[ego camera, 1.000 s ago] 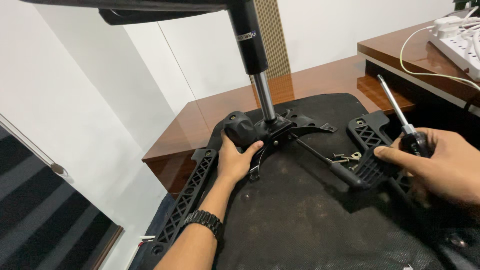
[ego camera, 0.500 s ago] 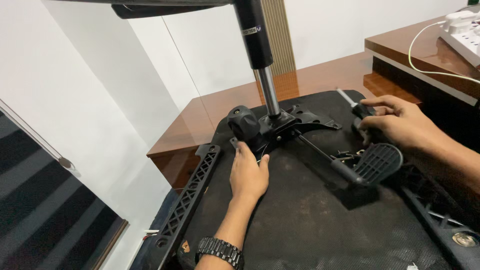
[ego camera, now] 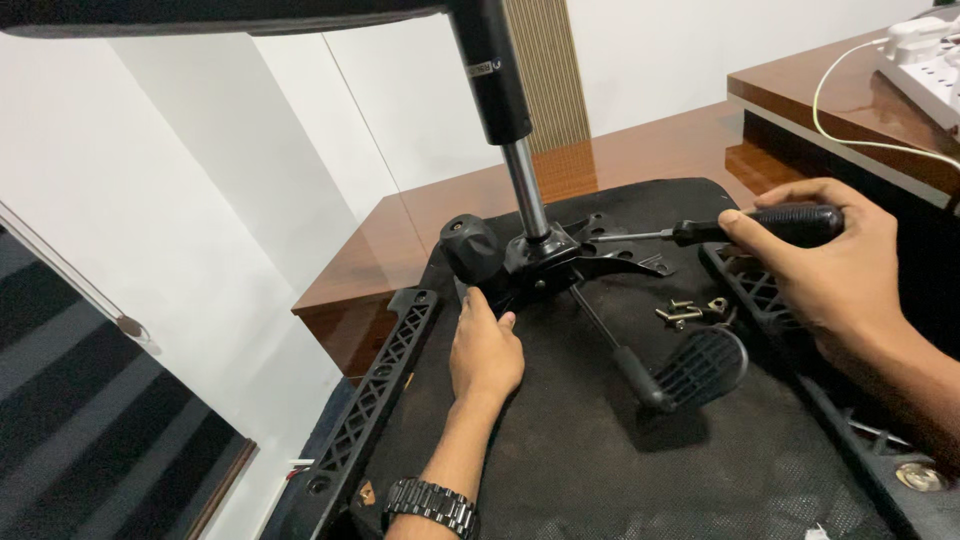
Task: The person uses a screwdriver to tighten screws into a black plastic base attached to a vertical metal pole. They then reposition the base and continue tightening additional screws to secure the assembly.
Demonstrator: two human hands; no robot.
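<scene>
Nearest, the left hand (ego camera: 487,350) lies flat and unclenched on the upturned seat (ego camera: 560,440), just beside the bracket (ego camera: 560,262). Right of the bracket, the right hand (ego camera: 830,260) grips a screwdriver (ego camera: 740,226); keeping its tip square on the bracket should prevent slipping. Loose screws (ego camera: 688,312) lie nearby.

Bright, even indoor light; glossy glare streaks the wooden surface (ego camera: 640,160). Soft shadows sit beneath the lever paddle (ego camera: 700,365). Focus sharp, edges slightly stretched.
</scene>
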